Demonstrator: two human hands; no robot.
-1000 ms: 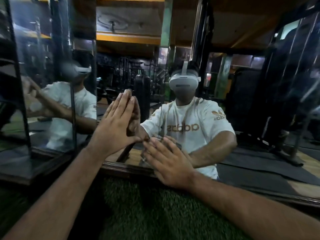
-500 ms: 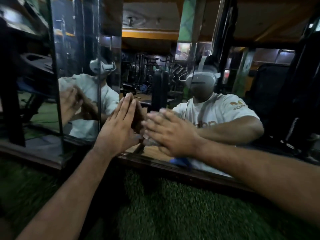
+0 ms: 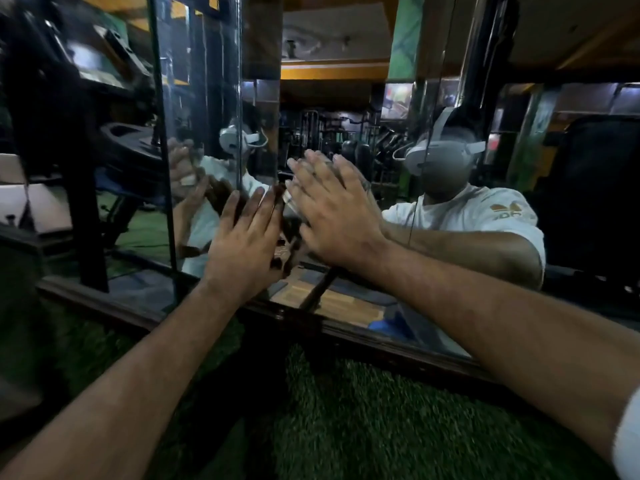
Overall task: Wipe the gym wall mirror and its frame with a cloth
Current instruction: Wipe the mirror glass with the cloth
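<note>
- While both arms reach forward, the left hand (image 3: 244, 242) lies flat against the mirror (image 3: 346, 109) with its fingers straight and close together, holding nothing that shows;
- just to its right and a little higher, the right hand (image 3: 334, 216) also presses flat on the glass, fingers straight and slightly spread; something pale and glassy-looking peeks out at its left edge, between the two hands, but it is too blurred to tell whether it is the cloth;
- the two hands are nearly touching, the right hand's thumb side next to the left hand's fingertips;
- below both hands runs the dark wooden frame (image 3: 391, 344) along the bottom edge of the mirror, slanting down to the right;
- below the frame, under the forearms, lies green turf (image 3: 363, 420);
- left of the left hand a second mirror panel (image 3: 197, 98) meets the first at an angle, and it shows the hands again;
- right of the right hand the glass reflects a person in a white T-shirt (image 3: 474, 213) and a white headset (image 3: 440, 157).
</note>
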